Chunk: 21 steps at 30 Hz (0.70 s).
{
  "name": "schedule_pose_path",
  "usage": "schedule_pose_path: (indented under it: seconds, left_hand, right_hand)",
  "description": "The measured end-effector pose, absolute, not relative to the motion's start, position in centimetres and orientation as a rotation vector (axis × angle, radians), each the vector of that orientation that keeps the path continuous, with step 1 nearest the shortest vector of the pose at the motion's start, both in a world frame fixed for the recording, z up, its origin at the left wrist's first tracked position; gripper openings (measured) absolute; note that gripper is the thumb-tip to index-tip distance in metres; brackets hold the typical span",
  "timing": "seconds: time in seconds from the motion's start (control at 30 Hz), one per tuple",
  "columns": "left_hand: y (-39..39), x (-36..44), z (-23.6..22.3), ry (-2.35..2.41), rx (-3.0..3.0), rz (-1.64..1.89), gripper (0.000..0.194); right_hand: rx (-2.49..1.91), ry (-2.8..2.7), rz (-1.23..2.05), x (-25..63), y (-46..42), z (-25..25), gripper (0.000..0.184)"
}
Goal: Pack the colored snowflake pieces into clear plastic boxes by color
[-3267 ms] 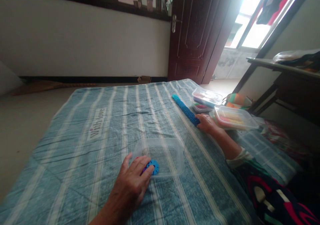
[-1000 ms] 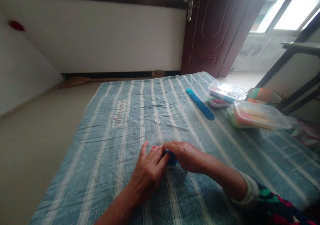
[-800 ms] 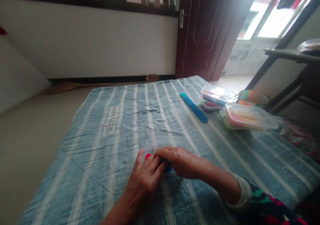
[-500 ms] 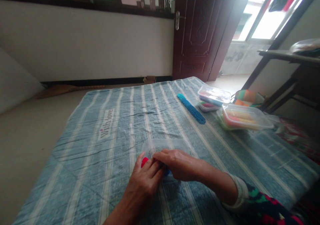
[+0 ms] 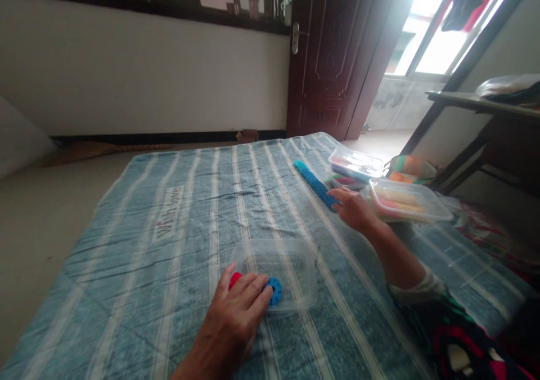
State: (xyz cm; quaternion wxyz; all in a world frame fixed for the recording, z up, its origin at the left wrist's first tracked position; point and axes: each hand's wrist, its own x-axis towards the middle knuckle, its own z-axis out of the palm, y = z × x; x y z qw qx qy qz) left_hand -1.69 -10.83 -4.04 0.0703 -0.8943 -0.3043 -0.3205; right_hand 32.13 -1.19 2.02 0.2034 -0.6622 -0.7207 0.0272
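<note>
Blue perforated disc (image 5: 275,291) sits inside a clear plastic tub (image 5: 291,244), near the tub's front wall, on a blue-and-white striped cloth (image 5: 126,290). The left hand (image 5: 232,321) lies over the tub with its fingers stretched out and resting on the disc's edge, so its grip is open rather than closed around anything. A red piece (image 5: 234,280) shows just past the fingertips at the tub's left side; whether it lies inside the tub is hard to tell.

The right hand (image 5: 352,210), reaching out from a patterned sleeve (image 5: 415,290), touches the near end of a long blue perforated strip (image 5: 314,184) lying on the cloth. Its grip can't be read: the fingers may be pinching the strip or only touching it. Just beside that hand stands a clear tub of yellow and red strips (image 5: 400,201), and past it are two more plastic boxes (image 5: 355,164).
</note>
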Motion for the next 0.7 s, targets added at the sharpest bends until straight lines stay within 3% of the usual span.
schedule_pose_path:
  seconds: [0.2,0.5,0.7]
  left_hand:
    - [-10.9,-2.1,-4.4,-0.920,-2.724,-0.929,0.035]
    - [-10.9,-2.4,-5.1,-0.904,-2.731,-0.915,0.036]
    - [-10.7,-2.3,-3.0,-0.810,-2.697,-0.841,0.034]
  right_hand:
    - [-2.040,-2.072,0.179,34.6,1.5,0.1,0.056]
    - [-2.041,-2.176,0.189,34.7,2.2,0.1,0.056]
    - [-2.121,-2.149,0.213,34.6,2.5,0.5,0.053]
